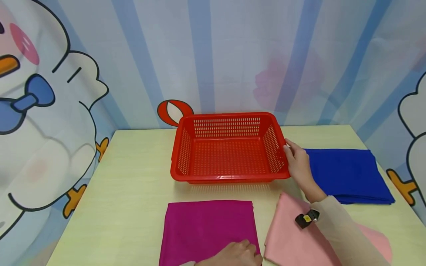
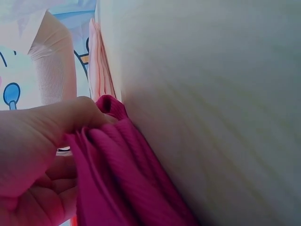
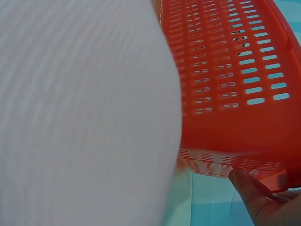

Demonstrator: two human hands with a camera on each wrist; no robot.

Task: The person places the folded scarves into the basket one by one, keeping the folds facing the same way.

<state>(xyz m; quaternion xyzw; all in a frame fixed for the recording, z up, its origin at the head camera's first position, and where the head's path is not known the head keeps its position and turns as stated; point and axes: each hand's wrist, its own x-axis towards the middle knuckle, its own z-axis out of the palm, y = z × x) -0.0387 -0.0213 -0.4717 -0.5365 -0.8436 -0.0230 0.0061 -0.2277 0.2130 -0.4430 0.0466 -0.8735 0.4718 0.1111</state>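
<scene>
A red plastic basket [image 1: 226, 178] with slotted walls stands toward the back of the table, its inside bare. My right hand [image 1: 298, 162] grips the rim at its right end, and the right wrist view shows the thumb [image 3: 244, 183] against the basket wall [image 3: 263, 127]. Low in the head view, my left hand [image 1: 233, 254] is at the near right part of a folded magenta cloth [image 1: 208, 225]. Seen from the left wrist, that hand [image 2: 42, 146] pinches the layered edge of the magenta cloth [image 2: 117, 165] between thumb and fingers.
A folded pink cloth [image 1: 286, 232] lies under the right forearm, beside the magenta one. Farther right is a folded blue cloth [image 1: 349, 175]. The pale table [image 1: 133, 184] meets a printed curtain [image 1: 226, 55] at the back.
</scene>
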